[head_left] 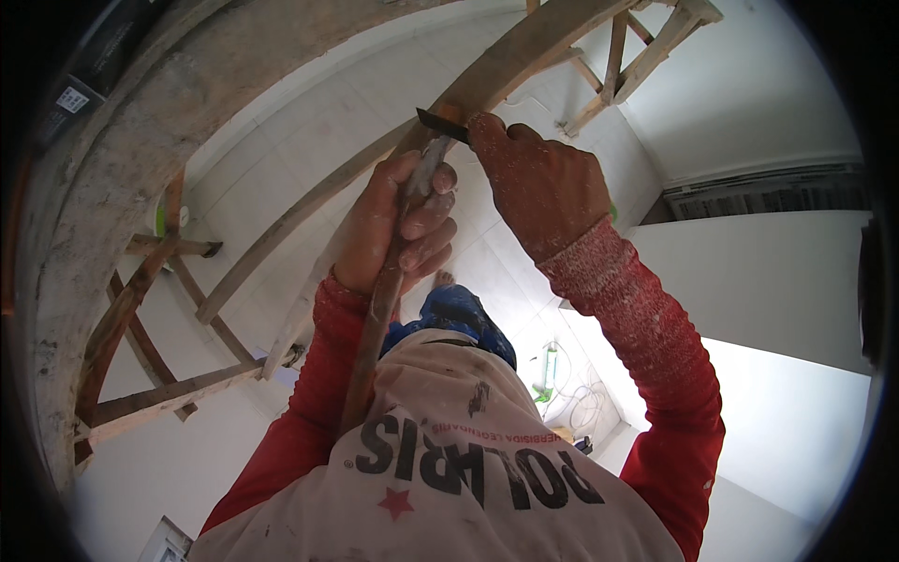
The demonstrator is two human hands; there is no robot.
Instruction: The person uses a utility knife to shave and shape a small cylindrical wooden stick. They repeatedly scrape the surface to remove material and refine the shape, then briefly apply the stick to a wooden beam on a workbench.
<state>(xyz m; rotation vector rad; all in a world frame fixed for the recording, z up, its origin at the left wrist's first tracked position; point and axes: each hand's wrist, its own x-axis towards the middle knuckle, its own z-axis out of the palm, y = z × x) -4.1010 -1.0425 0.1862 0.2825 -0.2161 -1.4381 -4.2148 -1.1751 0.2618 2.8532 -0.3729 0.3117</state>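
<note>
My left hand is wrapped around a narrow wooden strip that slants up from near my chest. A grey-white smear of paste or powder shows between its fingers, and the fingertips are dusted white. Closed in a fist, my right hand grips a dark, flat blade, whose handle is hidden in the fingers. The blade lies across the strip's upper end, just above the left fingers. There a wooden beam begins; I cannot tell whether strip and beam are joined.
A rough, pale plank curves along the left, with a dark box at its upper end. Wooden trestle legs stand at left and upper right. Below, on the tiled floor, are a green-and-white tube and a loose cable.
</note>
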